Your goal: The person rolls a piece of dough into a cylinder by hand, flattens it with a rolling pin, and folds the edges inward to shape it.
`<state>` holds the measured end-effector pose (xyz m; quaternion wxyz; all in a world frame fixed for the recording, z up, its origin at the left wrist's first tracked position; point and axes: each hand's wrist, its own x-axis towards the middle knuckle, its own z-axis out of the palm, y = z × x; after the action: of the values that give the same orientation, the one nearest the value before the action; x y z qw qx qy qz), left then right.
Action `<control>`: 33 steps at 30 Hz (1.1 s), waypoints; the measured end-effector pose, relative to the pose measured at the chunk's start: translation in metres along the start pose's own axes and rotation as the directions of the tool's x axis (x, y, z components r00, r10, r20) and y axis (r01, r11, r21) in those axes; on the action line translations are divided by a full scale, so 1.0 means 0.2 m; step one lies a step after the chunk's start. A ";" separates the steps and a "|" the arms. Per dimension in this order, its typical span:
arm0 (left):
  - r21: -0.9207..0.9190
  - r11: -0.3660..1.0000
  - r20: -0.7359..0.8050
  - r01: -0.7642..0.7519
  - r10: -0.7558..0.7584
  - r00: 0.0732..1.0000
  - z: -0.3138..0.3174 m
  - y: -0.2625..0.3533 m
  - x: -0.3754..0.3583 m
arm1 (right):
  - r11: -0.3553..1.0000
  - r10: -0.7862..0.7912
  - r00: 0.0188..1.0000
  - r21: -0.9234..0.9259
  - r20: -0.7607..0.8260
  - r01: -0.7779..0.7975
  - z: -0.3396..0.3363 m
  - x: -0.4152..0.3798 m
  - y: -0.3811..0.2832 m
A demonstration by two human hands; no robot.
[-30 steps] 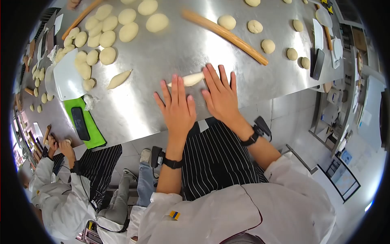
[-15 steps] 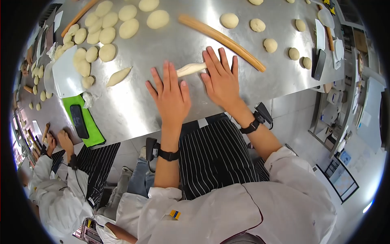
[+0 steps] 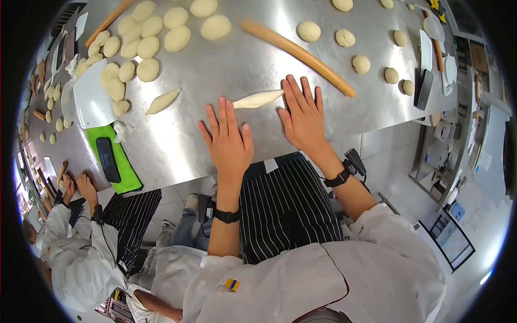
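Observation:
A pale, spindle-shaped piece of dough lies on the steel table between my hands, thick in the middle and tapered at both ends. My left hand lies flat with fingers stretched out, its fingertips at the dough's left end. At the right end, my right hand is also flat, fingers extended over the tip. Neither hand grips anything. Beyond them a wooden rolling pin rests at a slant. Another pointed dough piece sits to the left of my left hand.
Rounded dough pieces cluster at the upper left; several dough balls dot the right. A white scraper and a phone on a green cloth lie left. A co-worker's hands are at the far left edge.
Both hands have drawn back toward me and slightly apart. The dough between them shows longer, with more of its length uncovered.

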<state>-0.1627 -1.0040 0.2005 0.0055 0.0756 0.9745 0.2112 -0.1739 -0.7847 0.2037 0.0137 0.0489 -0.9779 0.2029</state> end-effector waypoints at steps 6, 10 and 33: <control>0.033 0.999 0.005 -0.005 0.005 1.000 -0.02 0.00 0.09 | 0.997 -0.023 0.999 -0.078 0.022 0.025 -0.02 0.14 -0.01; -0.108 0.994 -0.062 0.011 -0.017 0.998 -0.03 -0.01 0.07 | 0.995 -0.060 0.998 0.078 -0.010 0.061 -0.04 0.08 0.04; -0.297 0.934 -0.076 -0.197 0.183 0.980 -0.05 -0.08 0.20 | 0.860 -0.196 0.968 0.502 0.157 0.092 -0.16 0.34 0.03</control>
<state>-0.2047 -1.0162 0.2050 -0.0262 0.1629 0.9185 0.3595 -0.2427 -0.7722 0.2339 -0.0837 0.1444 -0.8840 0.4366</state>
